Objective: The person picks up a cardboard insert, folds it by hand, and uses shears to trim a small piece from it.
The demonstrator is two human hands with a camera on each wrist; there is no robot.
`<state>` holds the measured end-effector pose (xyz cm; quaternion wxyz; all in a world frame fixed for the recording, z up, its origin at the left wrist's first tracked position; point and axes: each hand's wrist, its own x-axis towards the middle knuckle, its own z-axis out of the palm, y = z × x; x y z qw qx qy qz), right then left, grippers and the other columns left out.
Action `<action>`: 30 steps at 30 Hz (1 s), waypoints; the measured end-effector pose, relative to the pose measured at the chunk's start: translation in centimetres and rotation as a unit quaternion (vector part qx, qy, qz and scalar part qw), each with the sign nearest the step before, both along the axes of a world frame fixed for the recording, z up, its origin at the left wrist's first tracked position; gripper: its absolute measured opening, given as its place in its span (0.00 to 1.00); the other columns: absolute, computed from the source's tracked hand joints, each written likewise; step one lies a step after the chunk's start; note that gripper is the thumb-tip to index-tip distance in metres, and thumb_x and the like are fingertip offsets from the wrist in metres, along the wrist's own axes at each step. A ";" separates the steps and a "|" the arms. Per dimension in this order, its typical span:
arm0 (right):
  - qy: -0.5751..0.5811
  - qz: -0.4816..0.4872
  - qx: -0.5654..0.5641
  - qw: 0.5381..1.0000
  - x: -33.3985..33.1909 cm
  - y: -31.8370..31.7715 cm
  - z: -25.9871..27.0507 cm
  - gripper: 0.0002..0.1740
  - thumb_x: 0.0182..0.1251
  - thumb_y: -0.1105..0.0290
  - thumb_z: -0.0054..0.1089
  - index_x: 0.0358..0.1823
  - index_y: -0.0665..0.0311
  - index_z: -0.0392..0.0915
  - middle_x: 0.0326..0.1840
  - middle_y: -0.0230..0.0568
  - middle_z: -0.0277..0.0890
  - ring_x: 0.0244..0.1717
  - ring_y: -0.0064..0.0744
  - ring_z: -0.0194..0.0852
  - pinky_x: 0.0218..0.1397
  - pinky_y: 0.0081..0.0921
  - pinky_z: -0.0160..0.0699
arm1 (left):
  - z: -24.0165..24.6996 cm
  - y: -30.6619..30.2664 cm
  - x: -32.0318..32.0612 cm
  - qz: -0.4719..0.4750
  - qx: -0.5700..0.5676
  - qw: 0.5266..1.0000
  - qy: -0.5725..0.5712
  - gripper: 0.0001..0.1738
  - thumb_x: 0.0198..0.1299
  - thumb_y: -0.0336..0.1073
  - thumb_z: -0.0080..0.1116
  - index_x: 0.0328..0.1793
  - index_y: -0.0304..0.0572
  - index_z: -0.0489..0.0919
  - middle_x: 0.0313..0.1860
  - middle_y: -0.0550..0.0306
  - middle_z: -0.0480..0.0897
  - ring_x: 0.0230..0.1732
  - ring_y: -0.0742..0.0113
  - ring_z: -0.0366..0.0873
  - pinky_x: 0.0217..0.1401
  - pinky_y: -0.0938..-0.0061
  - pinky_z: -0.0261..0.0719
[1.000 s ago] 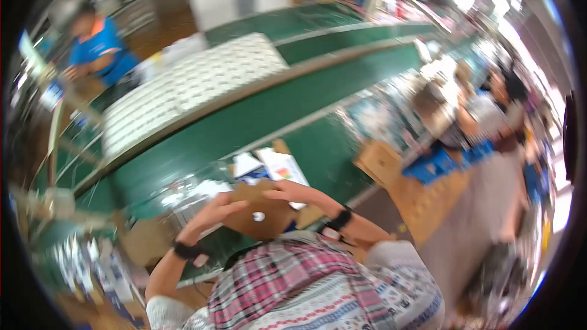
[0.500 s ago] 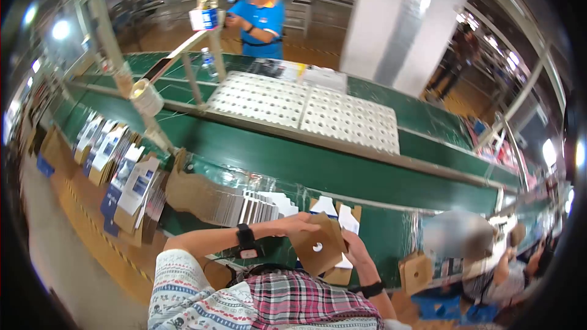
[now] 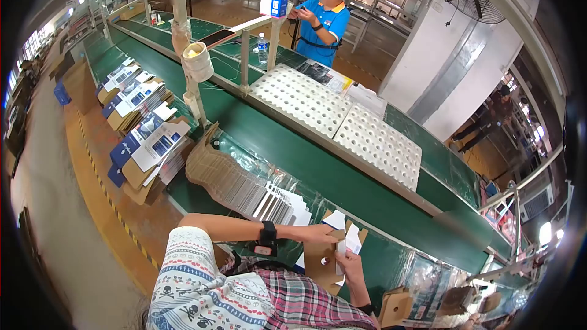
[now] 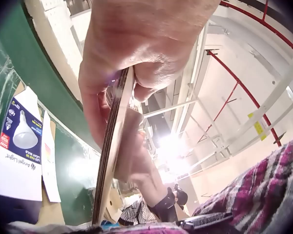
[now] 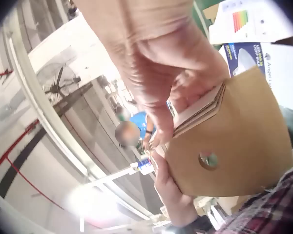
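Observation:
Both hands hold a thin stack of brown cardboard pieces [image 3: 319,263] with a round hole through it. My left hand [image 3: 319,234] grips the stack by its upper edge, fingers on one side and thumb on the other in the left wrist view. On the right-hand edge, my right hand [image 3: 350,264] pinches the stack, whose layers show in the right wrist view. Behind it on the green bench lie flat white and blue printed light bulb boxes [image 4: 19,151], partly covered by the stack in the head view.
A long row of flattened cartons [image 3: 244,192] leans left of the boxes. More printed carton stacks [image 3: 150,153] stand farther left. White perforated trays [image 3: 379,140] lie beyond the green belt [image 3: 293,146]. A person in blue [image 3: 324,21] stands across; an open carton [image 3: 396,305] sits at right.
The head view has swung left, bringing the carton stacks into sight. My hands, earlier spread on either side of the cardboard, are now closer together at its upper and right edges.

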<state>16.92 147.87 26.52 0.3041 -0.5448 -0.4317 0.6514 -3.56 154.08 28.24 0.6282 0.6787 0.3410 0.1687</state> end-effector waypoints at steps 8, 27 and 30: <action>-0.286 0.011 0.280 0.916 -1.2 -0.9 1.4 0.17 0.63 0.62 0.49 0.40 0.73 0.72 0.32 0.56 0.73 0.33 0.52 0.71 0.37 0.37 0.68 | -1.8 0.9 0.2 0.040 0.202 0.977 0.054 0.19 0.60 0.42 0.46 0.45 0.30 0.72 0.37 0.40 0.79 0.36 0.46 0.77 0.37 0.62 0.74; -0.267 -0.074 0.272 0.922 -1.9 -0.8 0.4 0.14 0.65 0.62 0.44 0.44 0.64 0.70 0.30 0.53 0.74 0.34 0.53 0.73 0.35 0.42 0.69 | 1.6 -2.2 2.0 0.114 0.167 0.973 0.115 0.19 0.62 0.36 0.44 0.54 0.28 0.64 0.33 0.36 0.76 0.36 0.51 0.76 0.37 0.65 0.71; -0.243 -0.069 0.278 0.927 -0.5 -1.1 0.6 0.15 0.64 0.61 0.46 0.46 0.64 0.69 0.33 0.52 0.74 0.37 0.52 0.72 0.39 0.41 0.69 | 4.7 -2.1 2.7 0.025 0.092 0.990 0.108 0.18 0.60 0.29 0.43 0.56 0.29 0.64 0.44 0.45 0.76 0.45 0.62 0.74 0.46 0.72 0.70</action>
